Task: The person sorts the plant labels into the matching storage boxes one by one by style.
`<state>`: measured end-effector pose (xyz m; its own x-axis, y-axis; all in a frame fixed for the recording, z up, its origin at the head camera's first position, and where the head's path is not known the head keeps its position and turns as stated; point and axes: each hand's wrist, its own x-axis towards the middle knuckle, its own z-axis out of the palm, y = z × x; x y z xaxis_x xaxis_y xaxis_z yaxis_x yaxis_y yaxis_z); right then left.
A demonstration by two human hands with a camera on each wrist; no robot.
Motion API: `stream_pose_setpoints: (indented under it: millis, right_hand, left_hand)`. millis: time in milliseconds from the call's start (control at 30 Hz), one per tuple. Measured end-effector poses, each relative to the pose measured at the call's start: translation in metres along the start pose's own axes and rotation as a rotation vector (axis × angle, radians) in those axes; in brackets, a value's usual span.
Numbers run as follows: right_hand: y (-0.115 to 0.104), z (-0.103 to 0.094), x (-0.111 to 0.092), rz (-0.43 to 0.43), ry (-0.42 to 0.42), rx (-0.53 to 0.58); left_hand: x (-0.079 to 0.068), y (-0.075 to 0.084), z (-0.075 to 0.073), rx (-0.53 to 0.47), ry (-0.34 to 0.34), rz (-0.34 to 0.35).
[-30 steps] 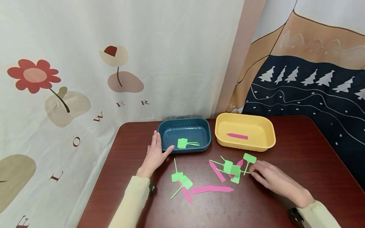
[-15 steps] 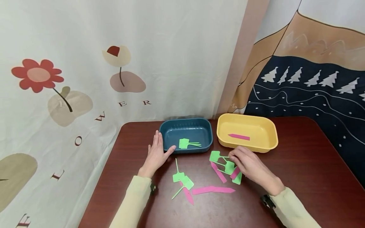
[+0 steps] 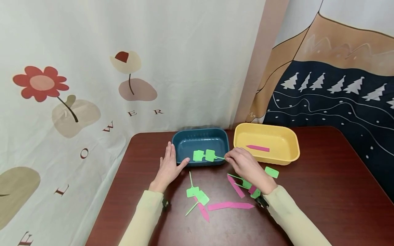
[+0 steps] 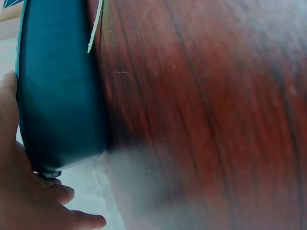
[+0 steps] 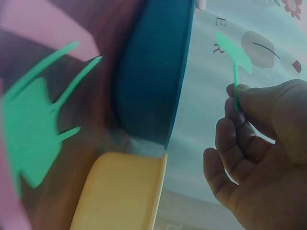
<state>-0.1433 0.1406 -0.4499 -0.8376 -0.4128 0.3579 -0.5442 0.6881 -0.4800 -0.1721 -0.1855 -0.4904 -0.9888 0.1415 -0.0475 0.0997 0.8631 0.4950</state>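
Observation:
My right hand pinches a green T-shaped plant label by the tip of its thin stem. In the right wrist view the label's flat head points away from thumb and forefinger. The label is over the front right part of the blue tray, where several more green labels lie. My left hand rests against the tray's left front corner, fingers straight along its side and thumb spread along the front. The left wrist view shows part of that hand beside the tray's wall.
A yellow tray stands to the right, holding one pink pointed label. On the brown table lie a mixed pile of green and pink labels partly under my right forearm, more at the left, and pink strips in front.
From the pile on the right, my right hand has picked up a green plant label and carried it left over the blue tray. The left hand stays at the tray.

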Motion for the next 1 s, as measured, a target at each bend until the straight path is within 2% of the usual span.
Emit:
stream_pose_setpoints:
  millis: [200, 367, 600, 800, 1000]
  right_hand:
    - [-0.004, 0.011, 0.028, 0.041, -0.042, 0.001]
    - [-0.002, 0.022, 0.043, 0.040, -0.077, -0.034]
    - [-0.003, 0.036, 0.056, 0.078, -0.127, -0.082]
    - [-0.004, 0.048, 0.065, 0.043, -0.156, -0.159]
    - [-0.006, 0.053, 0.073, 0.027, -0.205, -0.183]
  left_hand:
    - [0.000, -0.003, 0.001, 0.008, 0.012, 0.001]
    - [0.000, -0.002, 0.000, 0.004, 0.011, -0.003]
    - [0.000, -0.001, -0.001, 0.004, 0.023, 0.005]
    - [0.000, -0.002, 0.001, 0.011, 0.016, 0.004]
    - [0.000, -0.001, 0.001, 0.006, 0.016, 0.000]
